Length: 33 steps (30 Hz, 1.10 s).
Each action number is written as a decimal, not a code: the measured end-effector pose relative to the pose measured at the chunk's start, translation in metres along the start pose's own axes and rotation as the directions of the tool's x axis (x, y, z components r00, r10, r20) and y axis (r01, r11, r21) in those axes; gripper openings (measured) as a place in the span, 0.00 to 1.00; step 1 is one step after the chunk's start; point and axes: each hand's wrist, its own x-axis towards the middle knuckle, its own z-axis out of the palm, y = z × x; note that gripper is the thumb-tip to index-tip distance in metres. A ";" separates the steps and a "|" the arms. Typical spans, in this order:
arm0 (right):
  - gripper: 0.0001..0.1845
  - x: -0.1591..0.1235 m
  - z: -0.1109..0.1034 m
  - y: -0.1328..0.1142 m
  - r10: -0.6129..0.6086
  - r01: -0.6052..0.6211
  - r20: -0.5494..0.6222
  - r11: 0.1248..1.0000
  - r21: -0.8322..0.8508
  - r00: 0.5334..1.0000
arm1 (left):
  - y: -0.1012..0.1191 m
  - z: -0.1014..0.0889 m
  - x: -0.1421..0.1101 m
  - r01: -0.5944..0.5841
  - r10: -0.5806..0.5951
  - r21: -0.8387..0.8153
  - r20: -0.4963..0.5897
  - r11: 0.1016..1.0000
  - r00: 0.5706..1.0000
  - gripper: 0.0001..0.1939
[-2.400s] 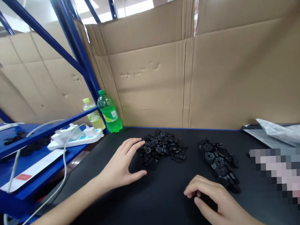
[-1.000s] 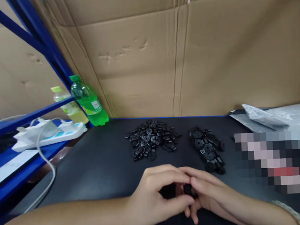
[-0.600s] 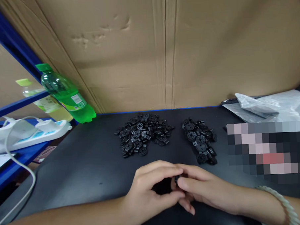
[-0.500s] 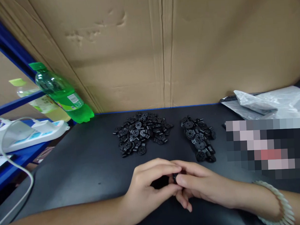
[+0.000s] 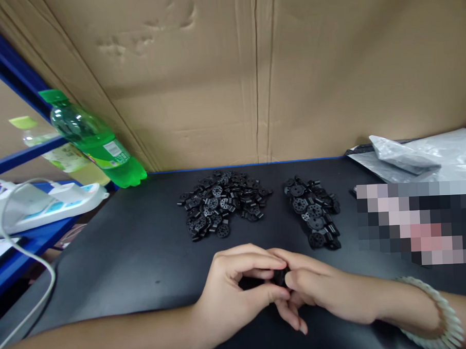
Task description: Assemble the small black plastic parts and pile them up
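Close to the front of the black table, my left hand and my right hand meet around a small black part. Left thumb and fingers pinch it from the left, while the right thumb presses on it from the other side. Most of the part is covered by fingers, so its shape is hard to make out. Beyond my hands lies a wide heap of black round plastic pieces with holes. A narrower pile of similar black pieces sits to its right.
A green soda bottle leans at the left beside a blue rack, with a yellowish bottle behind it. A white power strip with a cable lies there. Clear plastic bags rest at the right. Cardboard closes off the back.
The black part has turned between my fingers and shows a broader face. Both hands have shifted slightly right in the picture, and the view has moved a little.
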 end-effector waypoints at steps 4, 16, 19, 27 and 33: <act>0.11 0.002 -0.003 0.004 -0.011 0.011 -0.001 0.990 0.139 1.000 | -0.003 -0.002 0.001 0.081 -0.081 -0.118 -0.001 0.990 0.997 0.13; 0.14 -0.013 -0.006 -0.016 0.034 -0.016 0.058 0.959 -0.284 0.998 | 0.000 -0.015 0.002 0.309 -0.304 -0.372 0.073 0.875 0.950 0.05; 0.11 -0.021 0.002 -0.027 0.052 -0.057 -0.024 0.900 -0.432 0.998 | 0.003 -0.018 0.002 0.183 -0.164 -0.275 0.090 0.944 0.982 0.04; 0.16 -0.031 -0.017 -0.044 -0.444 0.146 -0.077 0.446 -0.883 0.892 | 0.012 -0.019 -0.005 -0.424 0.373 0.213 0.240 0.880 0.896 0.31; 0.07 -0.058 -0.058 -0.079 -0.647 -0.082 -0.110 0.074 -0.994 0.754 | 0.001 -0.020 -0.001 -0.377 0.330 0.341 0.187 0.861 0.925 0.20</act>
